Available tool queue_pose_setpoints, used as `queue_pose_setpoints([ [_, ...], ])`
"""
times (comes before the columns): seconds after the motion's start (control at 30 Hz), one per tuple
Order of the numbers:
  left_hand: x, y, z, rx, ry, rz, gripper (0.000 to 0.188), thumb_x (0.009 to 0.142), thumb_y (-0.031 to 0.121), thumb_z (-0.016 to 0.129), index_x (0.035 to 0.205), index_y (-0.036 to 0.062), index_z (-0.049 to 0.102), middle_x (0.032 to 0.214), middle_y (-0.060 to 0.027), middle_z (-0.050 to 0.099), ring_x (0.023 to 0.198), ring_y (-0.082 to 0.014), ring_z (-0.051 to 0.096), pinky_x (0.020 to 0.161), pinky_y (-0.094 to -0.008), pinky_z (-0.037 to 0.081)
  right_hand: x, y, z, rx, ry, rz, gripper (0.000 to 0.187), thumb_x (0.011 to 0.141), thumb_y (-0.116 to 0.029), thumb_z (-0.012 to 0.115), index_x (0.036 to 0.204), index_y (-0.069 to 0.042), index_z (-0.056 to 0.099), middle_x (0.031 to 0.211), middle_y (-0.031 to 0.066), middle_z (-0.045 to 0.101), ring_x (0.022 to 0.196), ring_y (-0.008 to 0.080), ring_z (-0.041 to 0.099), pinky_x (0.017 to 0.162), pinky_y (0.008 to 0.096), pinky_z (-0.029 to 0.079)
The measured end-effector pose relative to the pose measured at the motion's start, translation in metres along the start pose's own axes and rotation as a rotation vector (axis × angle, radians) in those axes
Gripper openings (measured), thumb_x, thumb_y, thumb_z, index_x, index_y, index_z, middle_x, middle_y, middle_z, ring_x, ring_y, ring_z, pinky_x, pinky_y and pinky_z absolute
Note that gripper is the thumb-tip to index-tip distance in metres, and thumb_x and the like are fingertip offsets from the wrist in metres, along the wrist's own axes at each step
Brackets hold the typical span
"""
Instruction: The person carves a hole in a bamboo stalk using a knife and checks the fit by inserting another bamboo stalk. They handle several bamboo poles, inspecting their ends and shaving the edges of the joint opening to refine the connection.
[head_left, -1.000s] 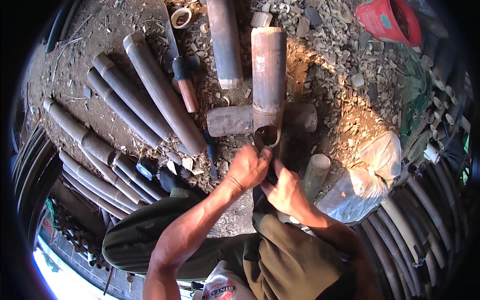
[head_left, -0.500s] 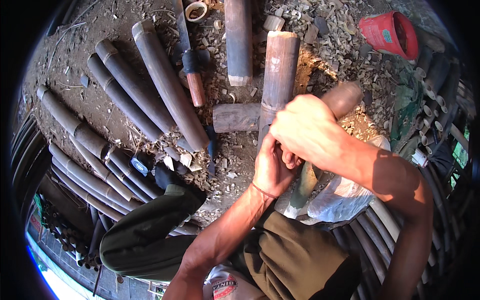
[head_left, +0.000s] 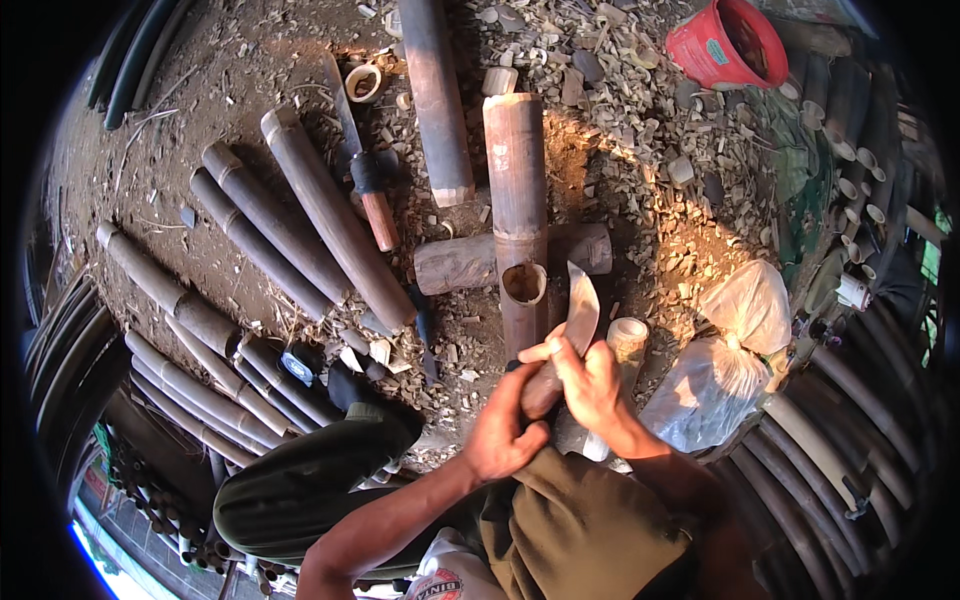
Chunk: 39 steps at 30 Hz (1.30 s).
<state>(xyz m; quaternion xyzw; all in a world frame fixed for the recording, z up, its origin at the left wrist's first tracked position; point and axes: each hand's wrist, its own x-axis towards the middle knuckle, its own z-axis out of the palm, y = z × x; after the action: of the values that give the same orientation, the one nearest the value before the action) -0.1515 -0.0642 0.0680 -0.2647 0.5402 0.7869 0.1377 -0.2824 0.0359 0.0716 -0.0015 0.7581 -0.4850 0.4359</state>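
My left hand (head_left: 500, 428) is wrapped round the thick brown wooden handle of a curved-blade knife (head_left: 581, 308). The blade points up and away from me. Around the base of this blade, my right hand (head_left: 594, 388) closes with its fingers laid across toward the left. Just beyond the hands lies a dark bamboo tube (head_left: 516, 160), resting across a short log (head_left: 452, 264). An opening with a pale rim is cut into the tube's upper side near me. The tube's near end is partly hidden behind my hands.
Several dark bamboo lengths (head_left: 335, 215) lie to the left, beside a wooden-handled machete (head_left: 378, 218). Another bamboo piece (head_left: 435, 95) lies beyond. A tied plastic bag (head_left: 705, 390) sits at right, a red bucket (head_left: 700, 45) at far right. Chips litter the ground.
The knife has swung round: its handle end pointed to the upper right and now sits low in my left hand, blade upward. My right hand has come down and toward me, uncovering the tube's opening.
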Motion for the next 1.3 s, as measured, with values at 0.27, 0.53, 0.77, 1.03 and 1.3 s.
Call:
queue_pose_setpoints([
  [0.27,0.021,0.04,-0.092,0.713,0.21,-0.294,0.037,0.068,0.023,0.075,0.095,-0.0012,0.065,0.076,-0.0162,0.067,0.067,-0.0219,0.066,0.066,-0.0361,0.053,0.054,-0.008,0.065,0.299,-0.295,0.482,0.036,0.1,-0.025,0.046,0.094,0.008,0.06,0.079,0.0168,0.068,0.054,0.0209,0.066,0.047,0.0303,0.056],
  [0.53,0.088,0.145,-0.119,1.396,-0.153,-0.138,0.028,0.061,0.021,0.074,0.087,0.0105,0.069,0.071,-0.0117,0.067,0.07,-0.0322,0.067,0.064,-0.0399,0.054,0.059,-0.028,0.059,1.091,-0.26,0.39,0.034,0.1,-0.029,0.047,0.106,0.003,0.057,0.093,0.0174,0.069,0.07,0.0246,0.07,0.067,0.0374,0.061],
  [0.77,0.164,0.218,-0.04,1.833,-0.579,-0.079,0.008,0.072,0.016,0.068,0.072,0.0081,0.069,0.069,-0.0103,0.068,0.067,-0.0256,0.069,0.059,-0.0375,0.053,0.053,-0.002,0.035,1.821,-0.316,0.178,0.032,0.103,-0.025,0.037,0.116,-0.002,0.056,0.112,0.0131,0.067,0.092,0.0249,0.069,0.081,0.0381,0.058],
  [1.03,0.178,0.23,0.007,2.041,-0.874,-0.088,0.017,0.086,0.026,0.067,0.097,0.0157,0.075,0.095,0.0,0.073,0.082,-0.0184,0.07,0.061,-0.0347,0.056,0.039,-0.003,0.032,1.98,-0.19,0.441,0.048,0.103,-0.038,0.033,0.123,-0.001,0.055,0.102,0.0172,0.069,0.083,0.0253,0.066,0.075,0.0374,0.055],
  [1.3,0.116,0.164,-0.131,1.356,-0.617,-0.242,0.021,0.066,0.018,0.069,0.087,0.0123,0.067,0.073,-0.0085,0.067,0.072,-0.0274,0.068,0.064,-0.0409,0.054,0.031,-0.016,0.038,1.327,-0.375,0.755,0.034,0.096,-0.028,0.058,0.123,-0.007,0.052,0.086,0.0081,0.065,0.063,0.0196,0.064,0.058,0.0317,0.053],
])
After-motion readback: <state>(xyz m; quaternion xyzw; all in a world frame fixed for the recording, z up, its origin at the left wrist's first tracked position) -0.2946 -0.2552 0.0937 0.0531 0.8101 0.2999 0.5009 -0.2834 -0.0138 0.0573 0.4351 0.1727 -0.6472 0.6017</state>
